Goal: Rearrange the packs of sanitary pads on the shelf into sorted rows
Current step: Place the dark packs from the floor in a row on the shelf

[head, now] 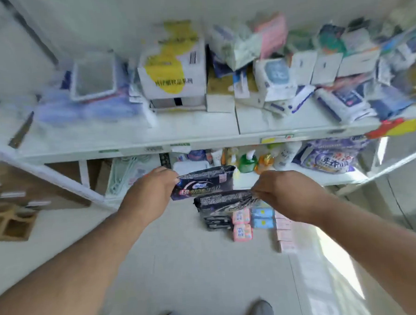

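Black pad packs, one pinched in each hand, held in front of the white shelf.

At centre frame the left hand (151, 191) closes its grip on the left end of a black pack of sanitary pads (204, 182), fingers curled round the edge so the pack juts out to the right. Just below and right of it, the right hand (279, 189) pinches the crumpled right end of a second black pack (222, 200), which hangs leftward from the grip. Both forearms reach up from the lower corners of the frame, wrists nearly level. Beneath the packs, pink packs (241, 224) and blue packs (262, 218) lie in rows on the floor (196, 266). Boxes and loose packs crowd the upper shelf (200, 130).
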The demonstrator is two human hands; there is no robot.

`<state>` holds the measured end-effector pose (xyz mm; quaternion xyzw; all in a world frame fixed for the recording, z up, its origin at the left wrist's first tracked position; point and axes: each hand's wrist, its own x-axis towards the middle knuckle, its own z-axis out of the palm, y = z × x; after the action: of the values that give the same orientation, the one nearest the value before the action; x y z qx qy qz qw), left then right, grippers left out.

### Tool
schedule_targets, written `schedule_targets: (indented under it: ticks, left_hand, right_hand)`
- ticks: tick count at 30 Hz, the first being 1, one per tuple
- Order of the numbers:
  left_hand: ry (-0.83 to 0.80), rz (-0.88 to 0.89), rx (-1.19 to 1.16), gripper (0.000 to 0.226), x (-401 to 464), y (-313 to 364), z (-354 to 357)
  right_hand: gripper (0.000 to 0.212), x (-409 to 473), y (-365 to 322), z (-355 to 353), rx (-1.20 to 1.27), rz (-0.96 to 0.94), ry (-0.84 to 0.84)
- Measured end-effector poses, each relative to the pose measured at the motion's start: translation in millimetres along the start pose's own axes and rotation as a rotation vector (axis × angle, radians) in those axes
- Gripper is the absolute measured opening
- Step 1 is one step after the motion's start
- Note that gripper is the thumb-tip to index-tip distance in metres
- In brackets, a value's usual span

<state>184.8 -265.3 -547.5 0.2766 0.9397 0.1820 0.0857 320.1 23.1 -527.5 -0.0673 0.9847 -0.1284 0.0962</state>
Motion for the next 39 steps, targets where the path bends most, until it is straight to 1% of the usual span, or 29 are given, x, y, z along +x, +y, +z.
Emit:
schedule_targets:
  ticks: [3, 6, 8, 10, 14, 18, 24, 27, 31, 36, 39]
  left_hand:
    - [0.113, 0.009, -0.035, 0.026, -23, 22, -82]
    - [0.168, 0.002, -0.078, 0.017, -49, 38, -152]
    - [0.205, 0.002, -0.077, 0.015, -69, 42, -195]
    - [0.247, 0.023, -0.078, 0.015, -89, 45, -234]
    - [0.343, 0.076, -0.058, 0.013, -126, 46, -302]
    - [0.449, 0.134, -0.055, 0.014, -159, 46, -363]
    - [0.573, 0.187, -0.035, 0.013, -189, 42, -442]
    - [0.604, 0.182, -0.018, 0.012, -187, 42, -475]
    - [0.634, 0.178, 0.008, 0.012, -168, 45, -510]
    - [0.674, 0.195, 0.068, 0.010, -117, 50, -545]
    - [0.686, 0.166, 0.087, 0.008, -78, 55, -567]
  right_hand:
    - [0.025, -17, -39, -93, 0.055, -0.028, 0.106]
    - [0.019, -33, -79, -163, 0.040, -0.046, 0.124]
    - [0.019, -44, -105, -198, 0.022, -0.064, 0.186]
    - [0.020, -54, -132, -228, -0.012, -0.081, 0.252]
    - [0.030, -70, -182, -275, -0.078, -0.072, 0.303]
    - [0.026, -82, -235, -319, -0.106, -0.099, 0.344]
    - [0.023, -90, -299, -375, -0.047, -0.083, 0.431]
    - [0.023, -88, -314, -399, -0.036, -0.048, 0.471]
    - [0.019, -73, -319, -428, -0.015, -0.014, 0.483]
    - [0.018, -31, -300, -459, 0.021, 0.004, 0.526]
    - [0.019, 2, -281, -475, 0.031, 0.007, 0.541]
